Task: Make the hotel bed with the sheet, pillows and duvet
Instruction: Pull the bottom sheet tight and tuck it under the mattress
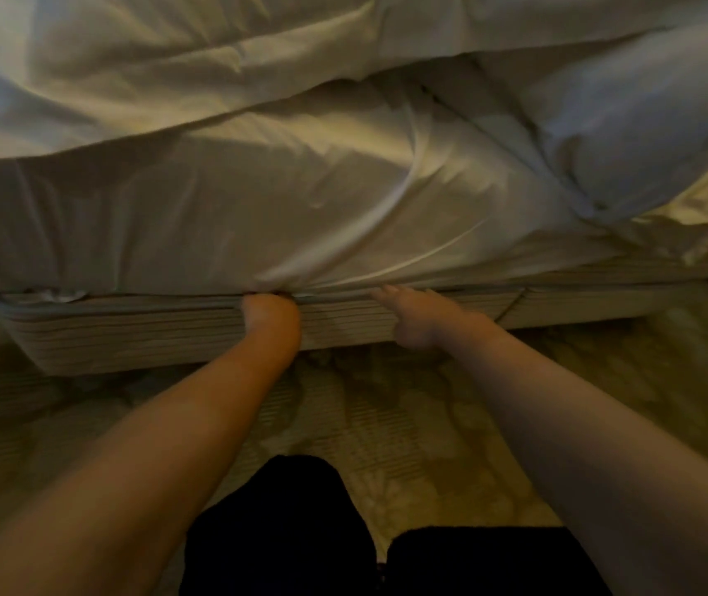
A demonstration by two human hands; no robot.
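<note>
Sheet point(300, 208) covers the mattress side directly above the bed base point(150, 333); its lower edge runs lengthwise along the base's top seam, left to right. Left hand point(272, 311) is pushed into that seam, fingers hidden, grip cannot be told. Creases converging there suggest tucking. Right hand point(412, 316) lies flat-fingered at the seam, probably to smooth the sheet edge in.

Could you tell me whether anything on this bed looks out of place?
Yes: left of the left hand, a crumpled bit of sheet pokes out, seemingly untucked, above the bed base, and creases fan up from that hand.
</note>
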